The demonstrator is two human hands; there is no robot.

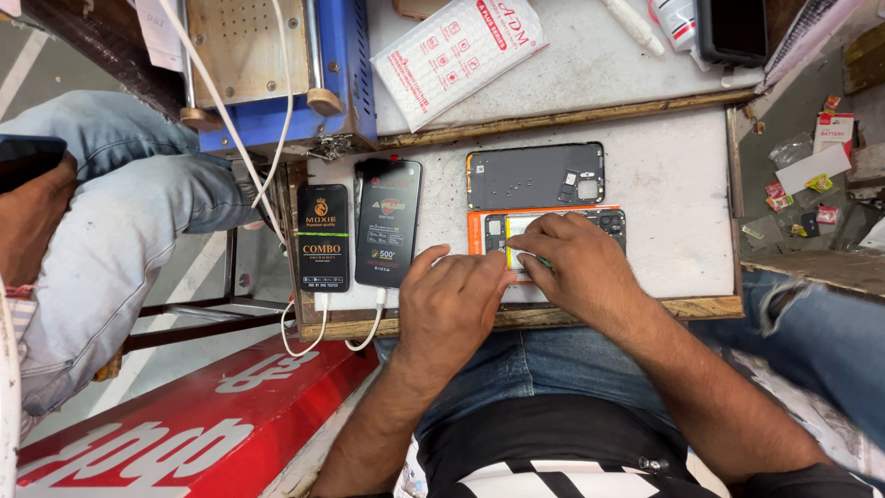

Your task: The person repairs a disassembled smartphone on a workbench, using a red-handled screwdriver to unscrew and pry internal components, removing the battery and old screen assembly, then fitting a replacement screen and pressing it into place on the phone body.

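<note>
Opened phone (546,231), orange frame, battery prob. under both hands (516,277).

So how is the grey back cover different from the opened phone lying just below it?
The grey back cover lies free with no hand on it, while both hands, left and right, rest on the opened phone. The cover is plain dark grey with a camera cut-out; the phone shows an orange frame and exposed inner parts. The cover is fully in view, the phone mostly hidden. Both lie flat on the white work board.
</note>
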